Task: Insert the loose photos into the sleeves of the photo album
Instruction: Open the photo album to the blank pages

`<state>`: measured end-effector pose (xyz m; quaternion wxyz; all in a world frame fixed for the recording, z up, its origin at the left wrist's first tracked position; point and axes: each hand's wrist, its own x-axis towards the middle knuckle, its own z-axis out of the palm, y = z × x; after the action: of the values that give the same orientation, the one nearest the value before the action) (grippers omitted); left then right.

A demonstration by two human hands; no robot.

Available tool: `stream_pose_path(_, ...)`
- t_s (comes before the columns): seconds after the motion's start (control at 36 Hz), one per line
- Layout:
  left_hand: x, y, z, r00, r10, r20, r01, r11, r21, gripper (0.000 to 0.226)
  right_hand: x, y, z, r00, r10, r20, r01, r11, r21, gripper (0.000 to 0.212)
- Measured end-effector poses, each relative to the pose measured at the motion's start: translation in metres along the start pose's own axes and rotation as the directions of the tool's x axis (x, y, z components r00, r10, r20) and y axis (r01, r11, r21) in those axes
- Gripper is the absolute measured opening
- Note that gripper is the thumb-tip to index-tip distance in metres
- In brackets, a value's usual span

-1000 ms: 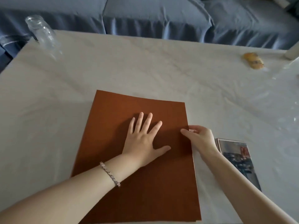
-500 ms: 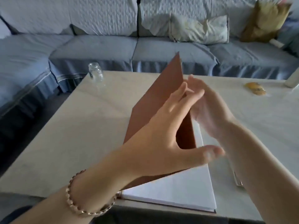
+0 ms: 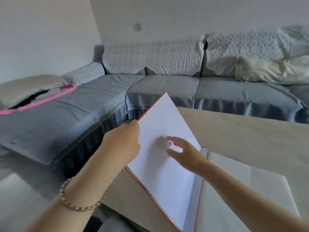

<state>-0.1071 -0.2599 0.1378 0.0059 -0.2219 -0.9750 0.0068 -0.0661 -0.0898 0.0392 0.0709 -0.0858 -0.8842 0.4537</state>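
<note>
Photo album [image 3: 195, 190] open on the desk [image 3: 242, 131], its cover [image 3: 160, 164] half raised and tilted leftward. Left hand [image 3: 123, 141] grips the cover's outer edge. Right hand [image 3: 184, 151], fingers spread, seems to touch the white inner face, though blur hides the contact. Lower the cover gently until flat, steadying the spine, so the first page [image 3: 237, 190] lies level. Loose photos are out of view.

Open photo album [image 3: 234, 190] on table [image 3: 250, 131], brown-edged cover [image 3: 160, 174] tilted up at left, white inside showing, page flat

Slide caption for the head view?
Left hand grips the album cover at its edge; right hand spread over its white inside.
</note>
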Motion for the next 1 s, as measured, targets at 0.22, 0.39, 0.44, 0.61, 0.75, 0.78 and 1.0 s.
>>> stream_pose_path(0.22,0.048,-0.048,0.12,0.958,-0.279,0.069,0.28,0.96,-0.015,0.093,-0.012,0.058,0.024,0.982,0.119,0.146,-0.044,0.899,-0.436,0.054)
stream_pose_path(0.39,0.057,-0.054,0.186,0.89,-0.328,0.316,0.383,0.915,-0.127,0.083,-0.036,0.106,0.014,0.967,0.23,0.105,-0.115,0.771,-0.627,0.055)
stream_pose_path(0.44,0.057,-0.044,0.196,0.875,-0.33,0.354,0.393,0.911,-0.124,0.075,-0.043,0.119,0.012,0.966,0.231,0.113,-0.115,0.781,-0.614,0.052)
stream_pose_path(0.61,0.05,0.044,0.196,0.961,0.037,0.274,0.05,0.951,-0.305,0.062,-0.058,0.14,0.008,0.97,0.195,0.147,-0.093,0.852,-0.515,0.053)
stream_pose_path(0.75,0.04,0.12,0.204,0.837,0.51,0.2,-0.449,0.848,-0.282,0.06,-0.09,0.157,-0.028,0.965,0.259,0.05,-0.213,0.877,-0.43,0.052)
stream_pose_path(0.78,0.04,0.132,0.207,0.82,0.533,0.209,-0.482,0.839,-0.252,0.06,-0.099,0.162,-0.04,0.959,0.282,0.009,-0.251,0.867,-0.43,0.052)
stream_pose_path(1.0,0.036,0.178,0.227,0.899,0.403,0.169,-0.399,0.915,-0.059,0.055,-0.202,0.223,-0.142,0.73,0.546,-0.412,-0.683,0.549,-0.482,0.055)
